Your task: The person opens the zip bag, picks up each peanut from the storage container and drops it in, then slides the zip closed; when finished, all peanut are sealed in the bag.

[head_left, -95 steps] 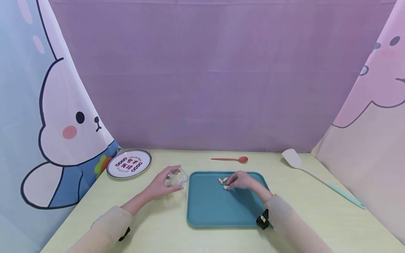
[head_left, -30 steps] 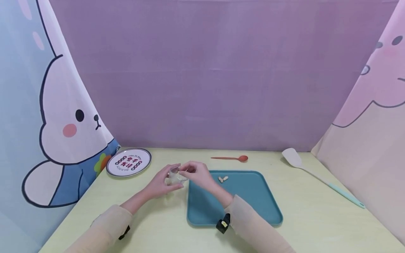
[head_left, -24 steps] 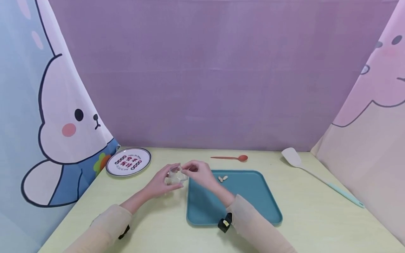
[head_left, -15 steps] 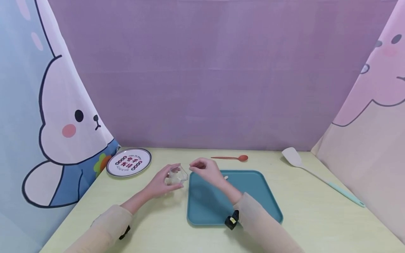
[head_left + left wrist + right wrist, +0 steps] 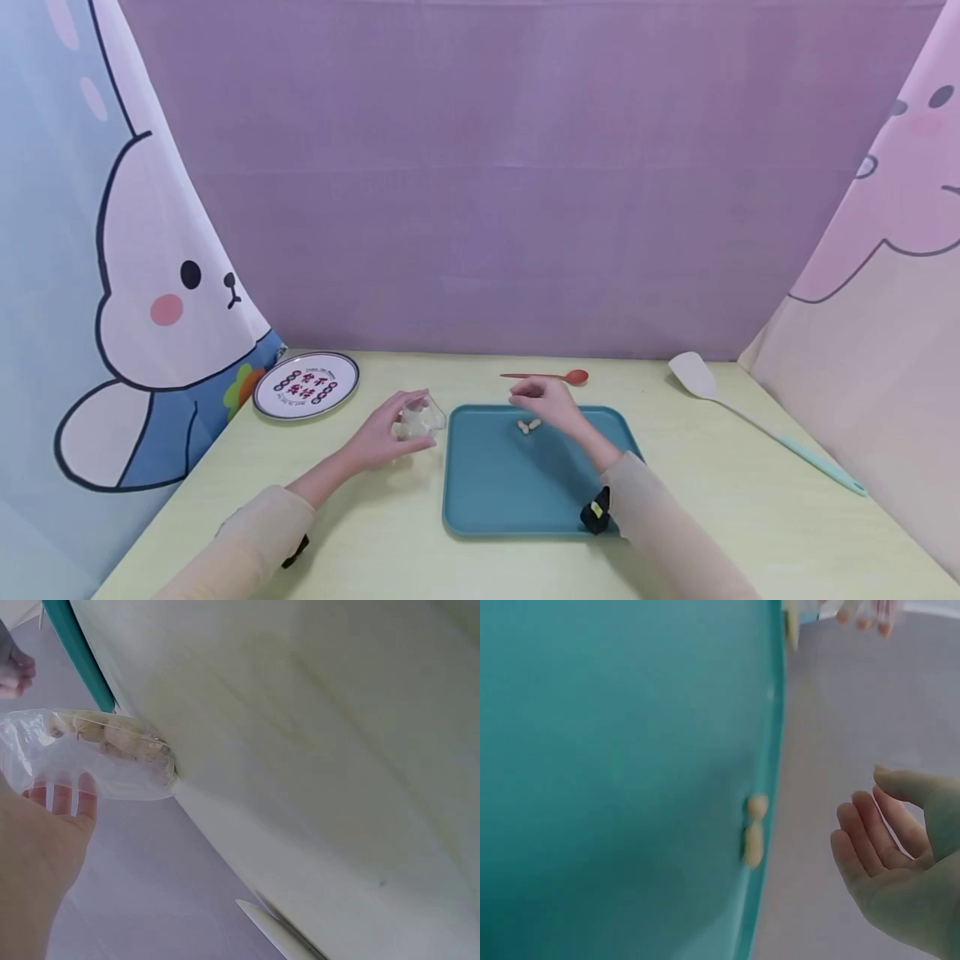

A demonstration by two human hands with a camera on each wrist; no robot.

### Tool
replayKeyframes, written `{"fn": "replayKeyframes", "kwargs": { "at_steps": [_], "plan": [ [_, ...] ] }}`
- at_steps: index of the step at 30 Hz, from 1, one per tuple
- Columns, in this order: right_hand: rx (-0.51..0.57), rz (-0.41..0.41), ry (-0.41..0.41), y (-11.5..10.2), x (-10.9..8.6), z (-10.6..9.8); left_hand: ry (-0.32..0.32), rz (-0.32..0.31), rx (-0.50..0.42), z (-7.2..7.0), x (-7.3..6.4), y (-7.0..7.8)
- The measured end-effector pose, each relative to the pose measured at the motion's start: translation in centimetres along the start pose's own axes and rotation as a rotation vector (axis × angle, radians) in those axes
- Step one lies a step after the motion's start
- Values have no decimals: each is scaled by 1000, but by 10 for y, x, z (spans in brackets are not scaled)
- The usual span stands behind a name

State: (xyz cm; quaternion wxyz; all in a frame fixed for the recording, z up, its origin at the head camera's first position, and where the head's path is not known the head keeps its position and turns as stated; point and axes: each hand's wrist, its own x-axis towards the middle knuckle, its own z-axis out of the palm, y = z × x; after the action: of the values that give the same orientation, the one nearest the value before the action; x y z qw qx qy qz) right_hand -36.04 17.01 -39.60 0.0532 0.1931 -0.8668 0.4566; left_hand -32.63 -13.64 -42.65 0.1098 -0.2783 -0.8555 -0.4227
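My left hand (image 5: 378, 437) grips a clear plastic bag (image 5: 423, 417) by its side, thumb below and fingers on top, just left of the tray. In the left wrist view, pale peanuts in the shell (image 5: 112, 735) lie at the bottom of the bag (image 5: 45, 750). My right hand (image 5: 551, 400) hovers over the back of the teal tray (image 5: 517, 500), its fingers loosely bent and holding nothing, as the right wrist view also shows. Below it a few peanuts (image 5: 525, 427) rest together near the tray's back rim.
Behind the tray lies a red spoon (image 5: 576, 377). A white plate (image 5: 288, 408) with red lettering sits at the back left. To the right is a turner (image 5: 693, 375) with a mint handle, and a purple cloth (image 5: 480, 208) hangs behind the table.
My right hand came from the tray to the bag's mouth with a peanut, let it go there, and has moved back right over the tray. The left hand has stayed in place with the bag.
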Motion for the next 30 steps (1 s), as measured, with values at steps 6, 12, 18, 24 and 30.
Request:
{"fn": "replayKeyframes", "kwargs": {
  "at_steps": [6,12,18,24,30],
  "plan": [
    [-55,43,-31,17,-1,-10,-3,-11,6,1,0,-1],
    [-115,126,-81,29,-2,-16,-1,4,3,1,-1,0],
    [-141,187,-123,32,-4,-19,3,15,13,0,-1,1],
    [-163,213,-172,36,-5,-19,-5,4,15,0,-1,0],
    [-191,225,-206,38,-5,-19,0,5,9,0,-1,-1]
  ]
}}
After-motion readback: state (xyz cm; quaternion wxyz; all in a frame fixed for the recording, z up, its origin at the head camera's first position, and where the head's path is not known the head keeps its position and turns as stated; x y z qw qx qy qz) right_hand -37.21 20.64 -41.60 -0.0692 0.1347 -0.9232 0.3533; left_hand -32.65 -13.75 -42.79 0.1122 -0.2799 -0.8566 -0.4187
